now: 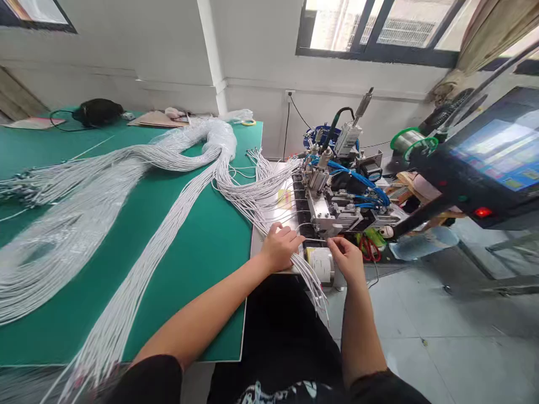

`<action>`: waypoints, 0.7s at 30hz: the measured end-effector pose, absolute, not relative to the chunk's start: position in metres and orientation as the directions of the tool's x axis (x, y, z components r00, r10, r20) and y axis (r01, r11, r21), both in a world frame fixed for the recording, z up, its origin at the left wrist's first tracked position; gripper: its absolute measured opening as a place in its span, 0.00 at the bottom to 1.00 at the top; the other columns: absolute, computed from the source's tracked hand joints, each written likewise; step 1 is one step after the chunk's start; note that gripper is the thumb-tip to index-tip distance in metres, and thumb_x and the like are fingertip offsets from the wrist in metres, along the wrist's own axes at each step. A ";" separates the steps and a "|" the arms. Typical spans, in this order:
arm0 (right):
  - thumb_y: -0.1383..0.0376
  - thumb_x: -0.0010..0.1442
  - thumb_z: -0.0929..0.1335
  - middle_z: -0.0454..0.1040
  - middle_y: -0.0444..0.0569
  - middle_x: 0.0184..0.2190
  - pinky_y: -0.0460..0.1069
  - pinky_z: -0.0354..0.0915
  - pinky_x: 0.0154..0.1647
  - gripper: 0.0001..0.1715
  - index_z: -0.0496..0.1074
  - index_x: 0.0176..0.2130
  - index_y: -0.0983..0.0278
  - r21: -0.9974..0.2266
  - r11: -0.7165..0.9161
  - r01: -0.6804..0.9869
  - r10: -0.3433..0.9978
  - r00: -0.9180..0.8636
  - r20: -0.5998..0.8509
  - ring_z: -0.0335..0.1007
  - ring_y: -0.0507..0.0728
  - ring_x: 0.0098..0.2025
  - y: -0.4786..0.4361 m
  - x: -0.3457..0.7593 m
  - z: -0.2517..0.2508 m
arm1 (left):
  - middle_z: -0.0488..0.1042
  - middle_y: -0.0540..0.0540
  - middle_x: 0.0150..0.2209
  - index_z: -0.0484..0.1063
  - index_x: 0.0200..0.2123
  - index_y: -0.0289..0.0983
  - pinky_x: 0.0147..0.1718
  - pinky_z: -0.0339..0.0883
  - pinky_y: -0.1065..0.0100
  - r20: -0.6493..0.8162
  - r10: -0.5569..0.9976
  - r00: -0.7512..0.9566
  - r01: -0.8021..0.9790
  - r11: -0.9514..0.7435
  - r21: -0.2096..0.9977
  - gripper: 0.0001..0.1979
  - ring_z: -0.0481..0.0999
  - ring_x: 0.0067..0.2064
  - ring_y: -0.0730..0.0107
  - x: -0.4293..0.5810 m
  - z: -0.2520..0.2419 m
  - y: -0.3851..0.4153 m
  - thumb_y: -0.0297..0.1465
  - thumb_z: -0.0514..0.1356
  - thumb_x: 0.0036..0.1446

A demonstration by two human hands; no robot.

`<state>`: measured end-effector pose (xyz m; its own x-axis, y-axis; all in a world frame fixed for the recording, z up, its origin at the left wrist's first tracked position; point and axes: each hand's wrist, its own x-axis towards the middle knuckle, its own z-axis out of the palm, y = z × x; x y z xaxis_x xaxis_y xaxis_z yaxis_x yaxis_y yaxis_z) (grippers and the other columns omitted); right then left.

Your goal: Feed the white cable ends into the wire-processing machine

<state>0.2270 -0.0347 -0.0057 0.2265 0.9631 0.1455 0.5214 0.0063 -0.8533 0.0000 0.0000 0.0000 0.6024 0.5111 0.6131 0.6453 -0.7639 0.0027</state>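
My left hand (282, 247) is closed around a bundle of thin white cables (309, 275), whose loose ends hang down past the table edge. A single white cable stretches from it toward my right hand (344, 255), whose thumb and fingertips pinch its end. Both hands are at the front of a benchtop machine (322, 207) with metal blocks and blue air hoses. Just below the fingers sits a metal cylinder (320, 264) with a paper label. More white cables (240, 196) run from the green table across a white plate toward the machine.
Long cable bunches, partly in clear plastic wrap (221, 137), spread over the green table (202, 247). A monitor on an arm (497, 163) hangs at the right, near a wire spool (410, 143). Red-handled scissors (369, 248) lie beside the machine. A black bag (99, 112) is at the back left.
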 end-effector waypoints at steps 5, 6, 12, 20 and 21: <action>0.50 0.55 0.67 0.70 0.46 0.24 0.48 0.59 0.31 0.20 0.71 0.28 0.64 -0.900 -0.002 0.436 0.976 0.196 0.092 0.63 0.54 0.28 -0.024 0.223 -0.014 | 0.73 0.48 0.29 0.73 0.41 0.38 0.46 0.52 0.56 0.578 0.565 0.589 0.681 -0.732 0.021 0.13 0.68 0.36 0.64 0.002 -0.001 0.000 0.24 0.56 0.51; 0.50 0.55 0.67 0.69 0.45 0.23 0.47 0.59 0.30 0.20 0.70 0.28 0.64 -0.912 -0.003 0.409 0.978 0.192 0.083 0.62 0.54 0.27 -0.023 0.223 -0.016 | 0.73 0.48 0.29 0.73 0.41 0.38 0.46 0.52 0.55 0.574 0.571 0.587 0.686 -0.728 0.023 0.14 0.68 0.36 0.64 0.002 -0.001 0.000 0.24 0.56 0.50; 0.51 0.54 0.68 0.66 0.43 0.23 0.47 0.56 0.29 0.18 0.69 0.28 0.64 -0.949 0.023 0.316 0.979 0.187 0.086 0.60 0.52 0.26 -0.021 0.224 -0.024 | 0.73 0.47 0.29 0.73 0.40 0.38 0.47 0.51 0.55 0.570 0.587 0.575 0.702 -0.712 0.024 0.12 0.69 0.36 0.63 0.002 0.001 -0.001 0.25 0.56 0.51; 0.52 0.54 0.69 0.64 0.42 0.22 0.46 0.54 0.27 0.17 0.68 0.27 0.63 -0.973 0.029 0.229 0.984 0.163 0.068 0.56 0.51 0.25 -0.017 0.226 -0.031 | 0.72 0.47 0.28 0.73 0.39 0.39 0.48 0.51 0.55 0.559 0.596 0.576 0.705 -0.709 0.030 0.12 0.68 0.36 0.63 0.002 0.001 -0.001 0.25 0.56 0.51; 0.52 0.54 0.69 0.63 0.42 0.22 0.46 0.54 0.26 0.17 0.68 0.27 0.63 -0.975 0.029 0.218 0.985 0.160 0.065 0.56 0.51 0.25 -0.017 0.226 -0.031 | 0.72 0.47 0.28 0.73 0.39 0.39 0.48 0.51 0.55 0.557 0.597 0.577 0.705 -0.709 0.030 0.12 0.68 0.36 0.63 0.002 0.001 -0.001 0.25 0.56 0.51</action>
<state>0.2261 -0.0166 -0.0311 0.1601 0.9849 0.0652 0.2182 0.0291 -0.9755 0.0022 -0.0015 0.0011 0.5767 0.5973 0.5574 0.7049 -0.7087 0.0302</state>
